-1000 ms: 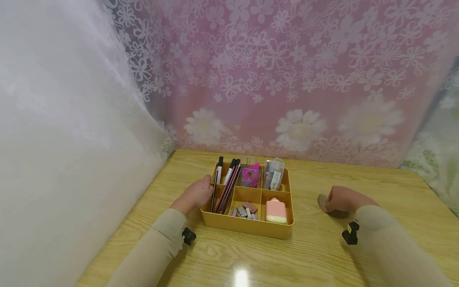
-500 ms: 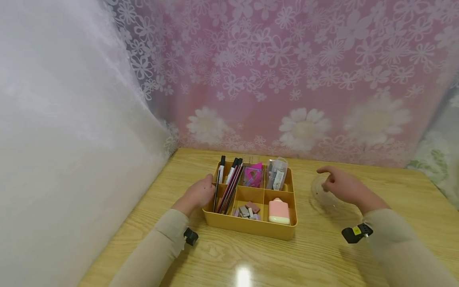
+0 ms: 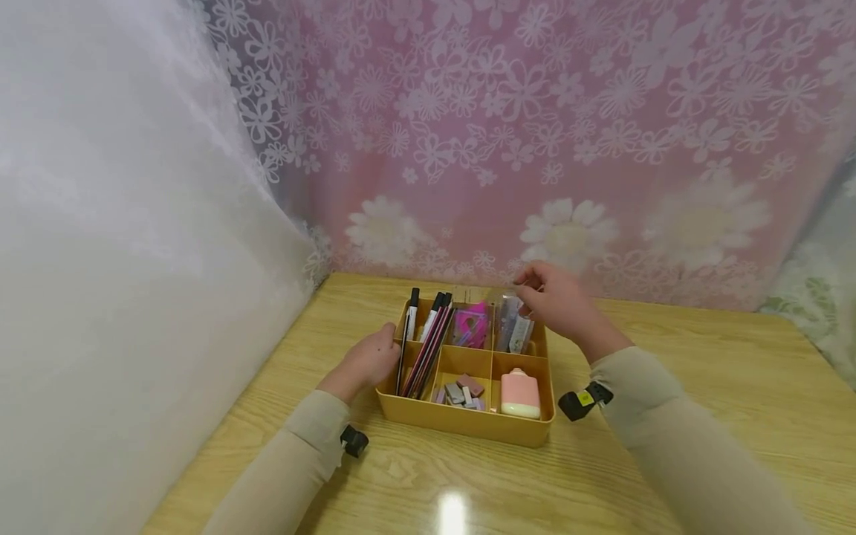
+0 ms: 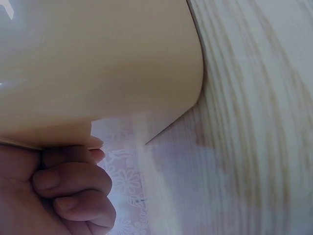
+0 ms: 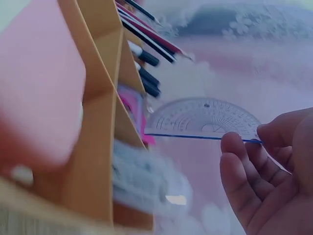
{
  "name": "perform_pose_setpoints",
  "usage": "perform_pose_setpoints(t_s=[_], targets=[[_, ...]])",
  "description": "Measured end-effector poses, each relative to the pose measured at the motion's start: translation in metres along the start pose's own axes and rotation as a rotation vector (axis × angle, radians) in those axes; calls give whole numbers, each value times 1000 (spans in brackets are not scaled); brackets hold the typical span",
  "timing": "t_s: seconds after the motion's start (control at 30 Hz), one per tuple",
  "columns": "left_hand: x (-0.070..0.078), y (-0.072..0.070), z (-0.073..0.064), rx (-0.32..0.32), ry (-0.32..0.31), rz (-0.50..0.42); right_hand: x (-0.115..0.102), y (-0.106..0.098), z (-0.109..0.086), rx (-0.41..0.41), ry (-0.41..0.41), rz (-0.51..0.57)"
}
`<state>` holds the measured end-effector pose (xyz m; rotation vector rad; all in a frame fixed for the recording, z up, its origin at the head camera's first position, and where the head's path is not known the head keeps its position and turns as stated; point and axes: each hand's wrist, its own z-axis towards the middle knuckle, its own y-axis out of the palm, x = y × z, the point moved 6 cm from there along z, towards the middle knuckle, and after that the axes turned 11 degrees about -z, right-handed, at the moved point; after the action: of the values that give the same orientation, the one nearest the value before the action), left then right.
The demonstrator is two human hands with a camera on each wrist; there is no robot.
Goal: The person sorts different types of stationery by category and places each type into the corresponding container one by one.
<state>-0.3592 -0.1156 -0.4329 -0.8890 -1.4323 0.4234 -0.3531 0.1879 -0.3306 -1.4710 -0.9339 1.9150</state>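
My left hand grips the left wall of a yellow divided desk organizer, which stands on the table. Its curled fingers also show at the organizer's edge in the left wrist view. Above the organizer's back right compartment, my right hand pinches a clear half-round protractor by one end, between thumb and fingers. Clear plastic cases stand under that hand, partly hidden. A pink plastic piece sits in the back middle compartment. Pencils and black-capped markers lean on the left side.
A pink and cream bottle-shaped item lies in the front right compartment. Several small grey and pink blocks lie in the front middle one. The wooden table meets a pink floral curtain behind and a white sheet on the left.
My right hand has lifted the clear protractor off the table at right and carried it left, over the organizer's back. The left hand has stayed on the organizer.
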Motion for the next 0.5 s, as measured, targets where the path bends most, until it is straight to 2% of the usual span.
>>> perform_pose_setpoints(t_s=[0.13,0.3,0.5], targets=[[1,2,0,-12,11,3,-4,20,9,-43,4,24],[2,3,-1,-19,6,-1,-2,38,15,-61,-4,-31],[3,2,-2,-14,11,9,2,42,11,-87,10,-114]])
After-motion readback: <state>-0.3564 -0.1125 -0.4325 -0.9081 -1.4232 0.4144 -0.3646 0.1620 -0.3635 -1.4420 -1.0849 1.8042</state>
